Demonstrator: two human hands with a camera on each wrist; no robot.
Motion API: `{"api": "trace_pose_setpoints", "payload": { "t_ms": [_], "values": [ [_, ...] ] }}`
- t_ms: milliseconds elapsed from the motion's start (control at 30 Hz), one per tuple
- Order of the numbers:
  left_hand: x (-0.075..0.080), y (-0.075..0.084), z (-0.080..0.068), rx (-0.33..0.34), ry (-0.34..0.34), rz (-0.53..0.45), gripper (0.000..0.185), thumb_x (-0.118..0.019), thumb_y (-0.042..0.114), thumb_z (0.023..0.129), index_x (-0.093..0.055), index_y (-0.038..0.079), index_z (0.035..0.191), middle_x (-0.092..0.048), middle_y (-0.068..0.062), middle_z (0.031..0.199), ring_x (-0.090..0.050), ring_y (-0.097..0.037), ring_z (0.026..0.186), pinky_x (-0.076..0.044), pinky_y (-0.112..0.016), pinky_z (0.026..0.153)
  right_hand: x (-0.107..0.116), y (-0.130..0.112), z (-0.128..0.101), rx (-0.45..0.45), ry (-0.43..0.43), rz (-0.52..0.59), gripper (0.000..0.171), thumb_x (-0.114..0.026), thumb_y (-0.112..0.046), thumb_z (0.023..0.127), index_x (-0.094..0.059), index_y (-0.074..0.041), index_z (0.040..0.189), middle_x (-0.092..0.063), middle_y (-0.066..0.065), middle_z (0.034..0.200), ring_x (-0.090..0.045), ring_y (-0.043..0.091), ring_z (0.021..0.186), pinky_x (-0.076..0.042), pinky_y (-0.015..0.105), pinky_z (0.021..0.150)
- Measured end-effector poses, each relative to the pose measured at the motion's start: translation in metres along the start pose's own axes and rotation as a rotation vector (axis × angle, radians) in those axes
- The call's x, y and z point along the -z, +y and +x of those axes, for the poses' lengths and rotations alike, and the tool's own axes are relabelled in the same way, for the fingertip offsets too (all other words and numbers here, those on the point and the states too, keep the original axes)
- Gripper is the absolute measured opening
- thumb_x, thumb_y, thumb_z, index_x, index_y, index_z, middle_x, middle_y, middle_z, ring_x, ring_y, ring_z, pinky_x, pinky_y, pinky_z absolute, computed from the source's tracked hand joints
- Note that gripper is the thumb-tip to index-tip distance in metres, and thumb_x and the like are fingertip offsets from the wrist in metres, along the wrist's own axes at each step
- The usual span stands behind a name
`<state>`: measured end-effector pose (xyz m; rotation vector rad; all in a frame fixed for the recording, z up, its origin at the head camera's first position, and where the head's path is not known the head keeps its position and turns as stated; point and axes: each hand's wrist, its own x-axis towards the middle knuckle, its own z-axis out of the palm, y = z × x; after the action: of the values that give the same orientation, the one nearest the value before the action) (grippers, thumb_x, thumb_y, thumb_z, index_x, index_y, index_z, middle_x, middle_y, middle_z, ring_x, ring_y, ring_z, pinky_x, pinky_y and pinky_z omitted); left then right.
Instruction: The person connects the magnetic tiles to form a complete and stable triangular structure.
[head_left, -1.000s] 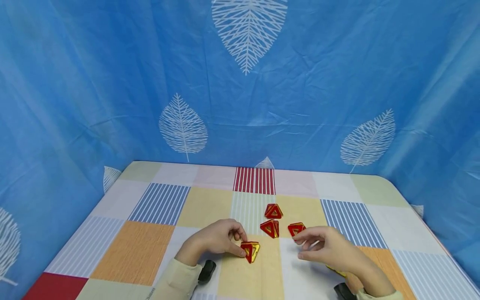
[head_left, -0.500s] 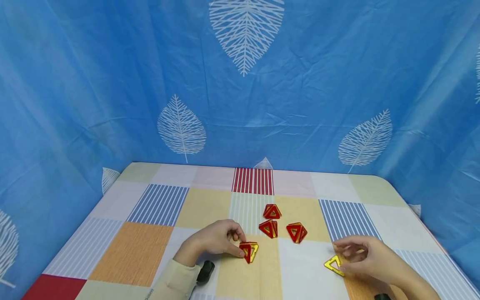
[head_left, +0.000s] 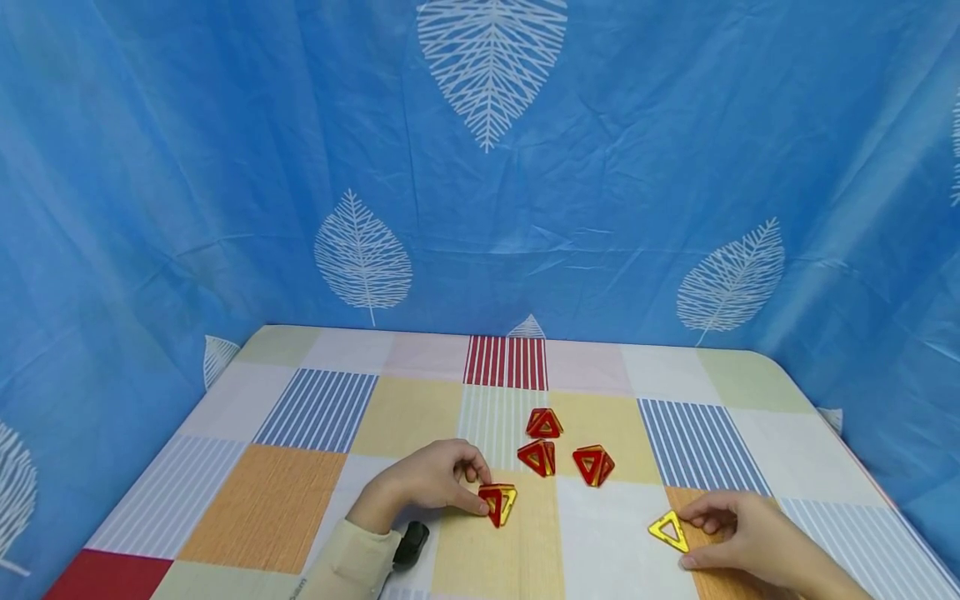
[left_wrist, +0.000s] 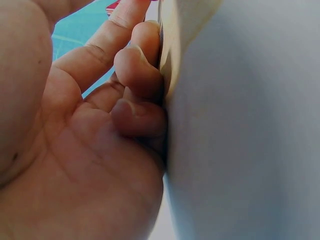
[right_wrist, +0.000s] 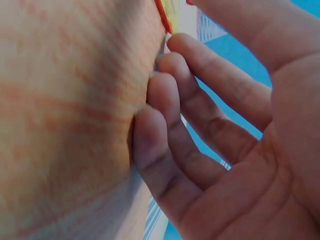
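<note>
My left hand rests on the checked tablecloth and pinches a small red and yellow pyramid between thumb and forefinger. In the left wrist view its fingers lie curled against the cloth. My right hand lies at the near right and holds a flat yellow triangle by its right side, forefinger above and thumb below. The right wrist view shows its fingers on the cloth and the triangle's edge at the top.
Three more red and yellow pyramids stand close together between and beyond the hands. A black device sits by my left sleeve. Blue leaf-print cloth walls in the table at the back and sides.
My right hand left the pyramid near the middle, moved right and toward me, and took hold of the flat yellow triangle. My left hand and its pyramid stayed put.
</note>
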<state>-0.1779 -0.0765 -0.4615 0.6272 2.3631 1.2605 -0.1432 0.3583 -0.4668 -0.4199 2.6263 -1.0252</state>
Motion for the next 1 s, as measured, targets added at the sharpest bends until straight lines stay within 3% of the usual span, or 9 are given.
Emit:
{"api": "trace_pose_setpoints", "payload": {
  "t_ms": [133,367,633,767,900,1000],
  "values": [
    [0.000,0.000,0.000,0.000,0.000,-0.003,0.022,-0.088,0.012,0.079,-0.070,0.013,0.092,-0.056,-0.003,0.086,-0.046,-0.015,0.076,-0.039,-0.030,0.068,-0.003,-0.001,0.001,0.033,0.013,-0.029,0.044,-0.091,-0.031,0.074,-0.074,-0.004,0.105,-0.065,0.000,0.091,-0.053,0.004,0.074,-0.050,0.026,0.065],
    [0.000,-0.001,0.000,-0.005,0.001,0.006,0.022,-0.088,0.014,0.079,-0.070,0.014,0.092,-0.056,-0.002,0.086,-0.045,-0.014,0.074,-0.039,-0.029,0.067,-0.003,0.002,0.003,0.131,-0.012,-0.032,0.035,-0.082,-0.023,0.085,-0.075,-0.002,0.111,-0.063,-0.004,0.091,-0.049,0.005,0.072,-0.044,0.027,0.060],
    [0.000,-0.002,0.000,-0.006,-0.004,0.006,0.022,-0.087,0.013,0.079,-0.070,0.013,0.092,-0.055,-0.002,0.085,-0.043,-0.014,0.071,-0.038,-0.029,0.066,-0.005,0.000,0.002,0.091,0.016,-0.065,0.027,-0.079,-0.024,0.088,-0.077,-0.008,0.109,-0.061,-0.003,0.088,-0.049,0.005,0.071,-0.044,0.026,0.059],
    [0.000,-0.001,0.000,-0.009,-0.006,-0.004,0.022,-0.087,0.012,0.079,-0.070,0.012,0.092,-0.055,-0.003,0.085,-0.044,-0.014,0.072,-0.038,-0.029,0.066,-0.006,-0.006,0.003,0.002,0.050,-0.068,0.027,-0.079,-0.024,0.088,-0.076,-0.008,0.110,-0.065,-0.002,0.091,-0.052,0.006,0.072,-0.047,0.026,0.061],
    [0.001,-0.001,0.000,-0.009,-0.007,-0.001,0.022,-0.087,0.013,0.079,-0.070,0.012,0.093,-0.055,-0.003,0.085,-0.044,-0.014,0.073,-0.038,-0.029,0.067,-0.006,-0.014,0.004,-0.062,0.061,0.001,0.036,-0.080,-0.024,0.088,-0.074,-0.002,0.117,-0.073,0.001,0.097,-0.062,0.008,0.076,-0.053,0.025,0.066],
    [0.001,0.000,0.000,-0.009,-0.007,0.003,0.022,-0.087,0.013,0.080,-0.070,0.012,0.093,-0.055,-0.003,0.085,-0.044,-0.014,0.072,-0.038,-0.029,0.067,-0.006,-0.019,0.005,-0.041,0.043,0.081,0.037,-0.080,-0.020,0.087,-0.073,0.002,0.116,-0.074,0.006,0.099,-0.067,0.010,0.079,-0.055,0.026,0.067]
  ]
}}
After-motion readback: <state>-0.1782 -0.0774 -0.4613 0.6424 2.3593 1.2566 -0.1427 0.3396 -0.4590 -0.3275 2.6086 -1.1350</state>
